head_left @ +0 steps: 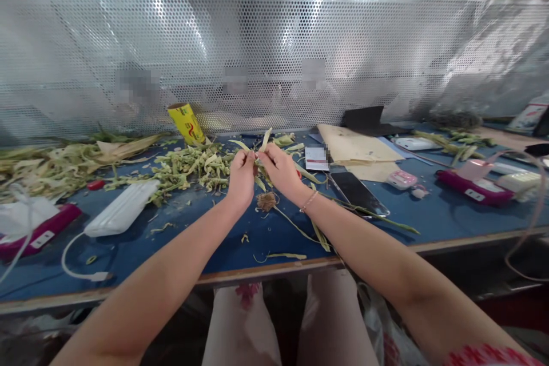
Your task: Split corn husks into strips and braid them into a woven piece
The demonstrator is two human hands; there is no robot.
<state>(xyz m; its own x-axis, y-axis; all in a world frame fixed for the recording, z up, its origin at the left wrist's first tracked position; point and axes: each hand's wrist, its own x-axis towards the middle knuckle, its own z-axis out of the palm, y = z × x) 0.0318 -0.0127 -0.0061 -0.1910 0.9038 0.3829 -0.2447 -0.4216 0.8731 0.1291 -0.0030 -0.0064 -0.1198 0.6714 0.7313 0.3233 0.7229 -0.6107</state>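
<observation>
Above the blue tabletop (231,251), my left hand (243,170) and my right hand (281,171) meet, thumbs and fingers pinched together. Between them are pale green leaf strips (266,138), like dried husk, whose ends stick out above and below the fingers. What each fingertip presses on is partly hidden. To the left of my left hand lies a heap of curled greenish-yellow plant pieces (193,167). A small brown fibrous tuft (266,201) rests just below my hands. Long thin stalks (377,214) lie beyond my right wrist.
A yellow tube (187,123) stands near the perforated metal screen (278,57). Long husk leaves (124,150) and a white power bank (122,209) are on the left. To the right are a phone (359,193), brown paper (351,146), a pink earphone case (402,179) and a magenta box (476,189).
</observation>
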